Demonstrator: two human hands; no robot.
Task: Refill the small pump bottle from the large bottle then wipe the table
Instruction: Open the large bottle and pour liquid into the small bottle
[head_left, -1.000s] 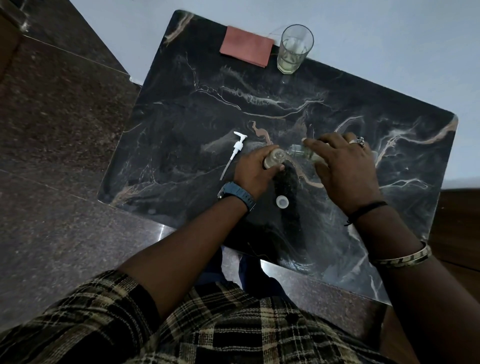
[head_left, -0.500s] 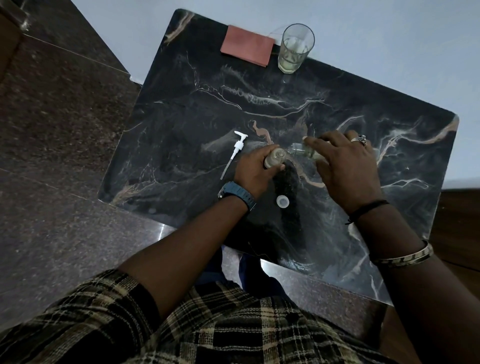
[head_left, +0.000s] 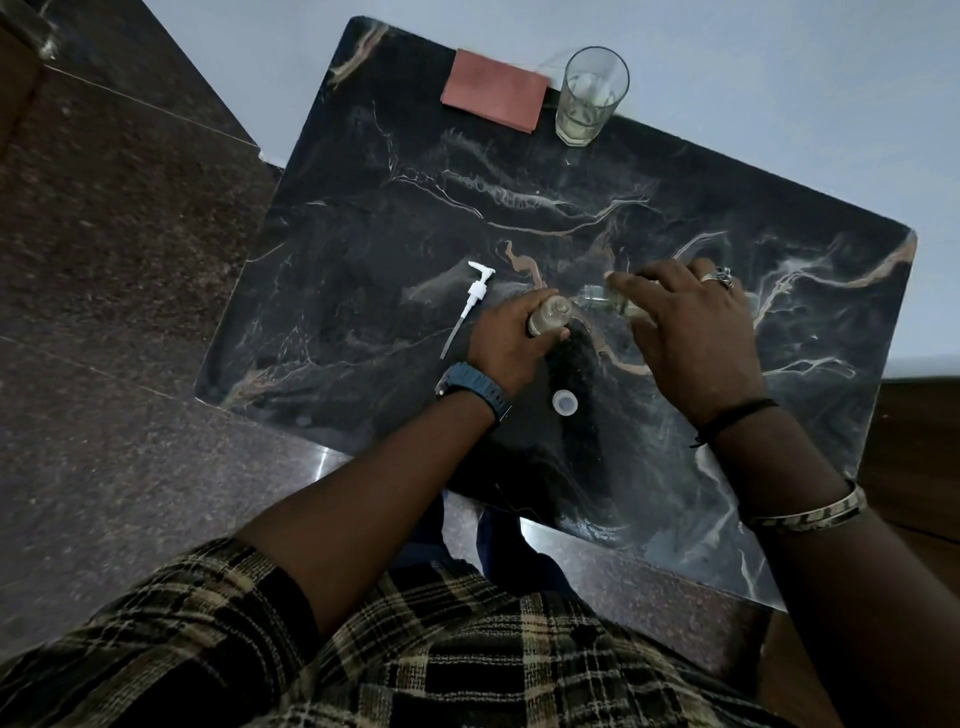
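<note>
Large bottle tipped toward small pump bottle on the marble table (head_left: 363, 218).

The left hand (head_left: 506, 343) grips the small pump bottle (head_left: 549, 316) with fingers curled round its body; the bottle stands near the table's centre with its open neck facing up. The right hand (head_left: 691, 332) holds the large bottle (head_left: 602, 300) tilted on its side, fingers curled over its body and hiding most of it; its mouth sits just beside the small bottle's neck, on the side away from the left hand. The white pump head (head_left: 470, 301) lies flat on the table, just beyond the left hand's knuckles. A white cap (head_left: 565, 402) rests on the table near the left wrist. A red cloth (head_left: 493, 96) and a drinking glass (head_left: 589, 96) holding some liquid sit side by side at the table's far edge, well apart from both hands.
</note>
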